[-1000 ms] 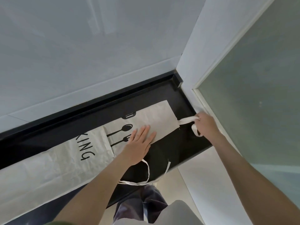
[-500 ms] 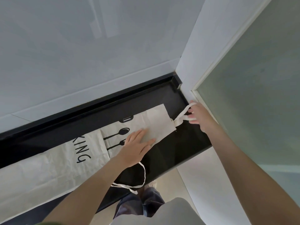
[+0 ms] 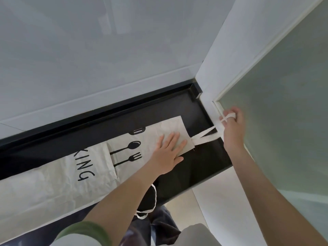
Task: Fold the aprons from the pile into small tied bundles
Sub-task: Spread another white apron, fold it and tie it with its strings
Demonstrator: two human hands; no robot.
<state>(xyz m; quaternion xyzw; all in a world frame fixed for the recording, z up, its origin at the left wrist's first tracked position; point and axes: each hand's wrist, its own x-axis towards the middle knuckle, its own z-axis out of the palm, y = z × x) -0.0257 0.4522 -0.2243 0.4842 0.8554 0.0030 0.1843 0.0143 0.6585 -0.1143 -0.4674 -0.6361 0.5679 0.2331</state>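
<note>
Apron (image 3: pixel 53 189): cream cloth, folded into a long narrow strip, lying flat along the black ledge (image 3: pixel 195 171). It runs from the lower left up toward the right-hand corner. Printed side up: letters "KING" (image 3: pixel 83 166), then a spoon (image 3: pixel 126 148) and a fork (image 3: pixel 128 158) in black. Cloth creased, the narrow end nearest the corner.

Your left hand (image 3: pixel 166 153): flat on that narrow end, fingers straight and spread a little, palm pressing the cloth down. Thumb lies off the near edge, on the ledge.

Neck strap (image 3: pixel 206 138): a flat loop coming off the end of the apron, drawn taut up and to the right, clear of the ledge.

Your right hand (image 3: pixel 232 126): fingers curled, the strap crossed over and wound round them; it grips the strap just beside the white frame of the frosted glass panel (image 3: pixel 284 130).

Thin tie (image 3: pixel 155 196): drops off the ledge's near edge beneath your left forearm, hanging in a loop.

Green cuff (image 3: pixel 85 231) at your left arm. Pale wall (image 3: pixel 106 59) behind the ledge.
</note>
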